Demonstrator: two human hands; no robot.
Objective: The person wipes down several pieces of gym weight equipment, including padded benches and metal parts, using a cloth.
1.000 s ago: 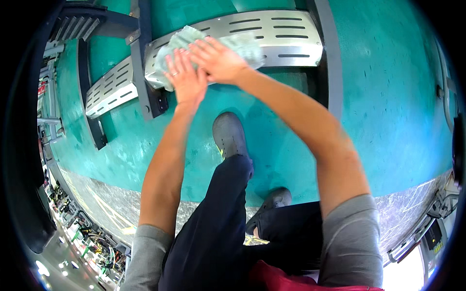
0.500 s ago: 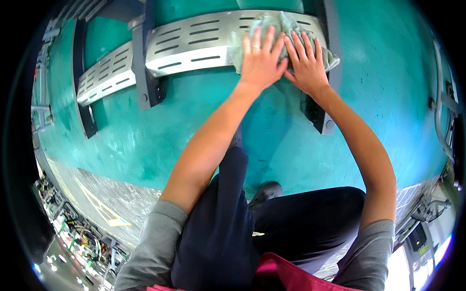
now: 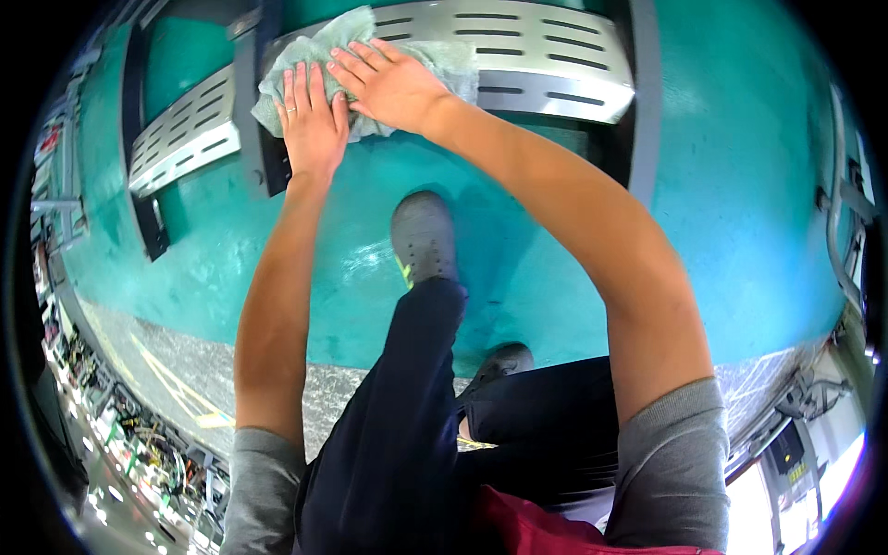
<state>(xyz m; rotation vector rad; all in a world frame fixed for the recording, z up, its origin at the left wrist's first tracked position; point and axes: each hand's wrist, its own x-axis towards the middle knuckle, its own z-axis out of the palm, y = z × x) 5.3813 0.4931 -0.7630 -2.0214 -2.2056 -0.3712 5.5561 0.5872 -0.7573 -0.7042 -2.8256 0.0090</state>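
A pale grey-green cloth (image 3: 319, 42) lies bunched over the left end of a slotted silver metal panel (image 3: 529, 55). My left hand (image 3: 313, 134) presses flat on the cloth's left part, fingers stretched out and a ring on one of them. Beside it, my right hand (image 3: 398, 92) rests flat on the same cloth, its fingers pointing up and to the left. Both hands are open, not gripped round the fabric. The cloth hides the panel's left end, close to a dark grey upright (image 3: 245, 102).
A second slotted panel (image 3: 190, 129) sits farther left, beyond the upright. Another dark grey post (image 3: 646, 120) borders the panel on the right. Under everything is a green floor (image 3: 740, 231). My grey shoe (image 3: 425, 231) stands below the panel. Metal equipment (image 3: 837, 203) lines the right edge.
Both hands have slid the cloth from the panel's right end to its left end. The right part of the panel is uncovered now. My front shoe has come into sight.
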